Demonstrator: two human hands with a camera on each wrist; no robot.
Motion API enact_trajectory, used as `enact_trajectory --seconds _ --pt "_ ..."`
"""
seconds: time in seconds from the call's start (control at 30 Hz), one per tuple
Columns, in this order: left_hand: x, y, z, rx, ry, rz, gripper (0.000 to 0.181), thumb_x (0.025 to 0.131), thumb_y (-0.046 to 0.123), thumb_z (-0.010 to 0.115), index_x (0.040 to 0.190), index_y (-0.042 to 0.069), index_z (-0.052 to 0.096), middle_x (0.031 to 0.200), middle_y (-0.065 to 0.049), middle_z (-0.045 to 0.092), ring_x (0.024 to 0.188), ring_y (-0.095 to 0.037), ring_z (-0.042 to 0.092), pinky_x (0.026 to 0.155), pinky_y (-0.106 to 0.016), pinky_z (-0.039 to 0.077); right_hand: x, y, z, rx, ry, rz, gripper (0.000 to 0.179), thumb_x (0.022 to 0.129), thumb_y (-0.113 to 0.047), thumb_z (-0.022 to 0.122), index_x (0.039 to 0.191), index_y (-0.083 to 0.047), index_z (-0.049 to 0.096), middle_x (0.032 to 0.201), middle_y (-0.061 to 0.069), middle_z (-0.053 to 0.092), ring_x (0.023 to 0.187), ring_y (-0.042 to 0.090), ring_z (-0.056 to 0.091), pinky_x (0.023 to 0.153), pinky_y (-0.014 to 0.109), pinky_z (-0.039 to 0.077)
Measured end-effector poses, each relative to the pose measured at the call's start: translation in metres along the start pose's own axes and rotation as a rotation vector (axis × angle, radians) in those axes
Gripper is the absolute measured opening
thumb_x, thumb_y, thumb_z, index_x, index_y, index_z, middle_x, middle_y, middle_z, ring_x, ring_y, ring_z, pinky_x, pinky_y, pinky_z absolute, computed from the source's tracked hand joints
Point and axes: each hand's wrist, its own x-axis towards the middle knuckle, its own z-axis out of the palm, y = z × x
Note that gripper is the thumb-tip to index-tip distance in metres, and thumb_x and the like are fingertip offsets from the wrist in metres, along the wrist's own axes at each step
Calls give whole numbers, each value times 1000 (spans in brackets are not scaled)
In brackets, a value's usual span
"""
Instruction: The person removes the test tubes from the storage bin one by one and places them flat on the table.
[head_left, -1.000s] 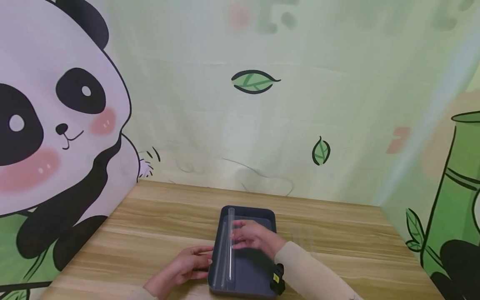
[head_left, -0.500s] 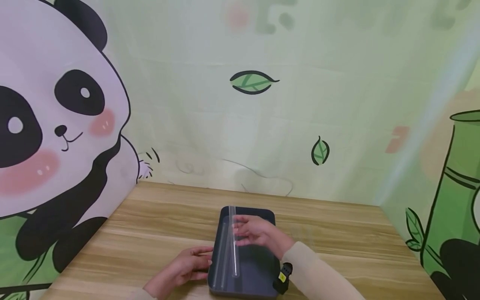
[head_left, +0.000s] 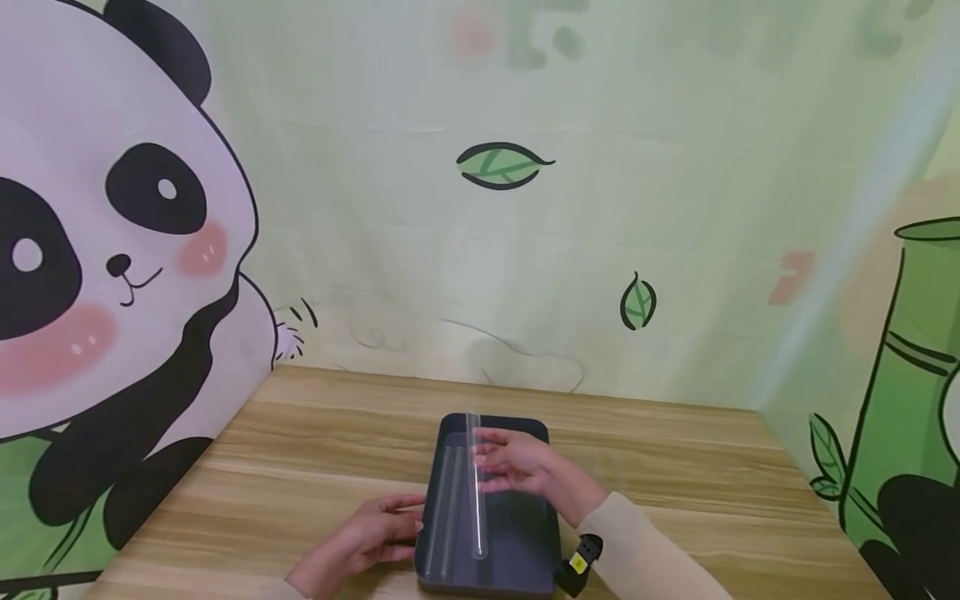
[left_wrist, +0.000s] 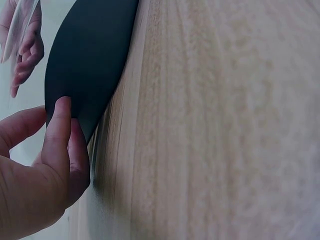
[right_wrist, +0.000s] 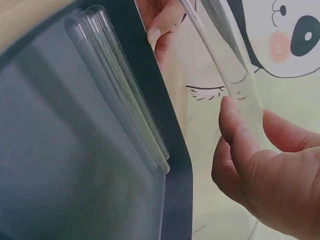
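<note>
A dark blue rectangular tray rests on the table in the head view. My left hand holds its left side wall, fingertips against the outer face. Above the tray my right hand pinches a clear test tube, slightly tilted, its rounded end towards me. In the right wrist view the thumb and fingertips grip this tube near one end. Two more test tubes lie side by side in the tray along its left wall. How far the held tube is above the tray floor is hard to tell.
The wood-grain table runs back to a printed cloth wall with a panda, leaves and bamboo. Faint transparent shapes lie on the table right of the tray. A black device is strapped to the right wrist.
My right hand has lifted the test tube away from the others by the left wall and moved it a little to the right. The left hand stays at the tray's side.
</note>
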Motion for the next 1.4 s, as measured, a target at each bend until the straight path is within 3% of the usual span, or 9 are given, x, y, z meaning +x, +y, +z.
enact_trajectory --seconds 0.43,0.67,0.87,1.13,1.3,1.4 --pt "1 -3 -1 -5 -12 16 61 93 0 61 149 -11 39 116 -8 74 88 -10 69 74 -27 61 -21 3 -16 15 -51 -52 63 102 7 47 160 2 23 120 4 55 91 7 61 83 31 62" --pt "1 -3 -2 -7 -12 15 60 94 1 60 149 -11 39 121 -14 72 88 -9 69 74 -28 61 -32 6 -29 48 -63 -59 66 101 7 45 161 3 17 127 7 51 93 6 60 84 28 62" --pt "2 -2 -1 -7 -6 2 59 95 0 60 149 -10 40 117 -10 73 88 -9 68 75 -28 61 -42 8 -42 50 -65 -53 68 101 6 46 161 3 14 134 10 48 97 6 59 87 29 61" --pt "1 -2 -1 -2 -6 10 60 94 -1 60 149 -10 39 123 -16 71 89 -9 68 75 -29 61 -52 16 -59 42 -72 -63 70 102 4 48 161 3 12 142 14 44 100 8 58 90 30 61" --pt "0 0 0 0 7 7 60 93 -2 61 149 -10 40 121 -13 73 88 -10 69 75 -29 62 -59 21 -70 5 -97 -82 72 101 2 49 161 5 9 149 23 38 104 9 57 91 30 61" --pt "-1 -1 0 7 5 10 61 93 -1 61 149 -10 40 124 -16 71 89 -11 69 75 -29 62 -65 24 -76 -17 -96 -91 73 101 1 50 160 7 8 154 35 28 105 9 57 92 30 60"
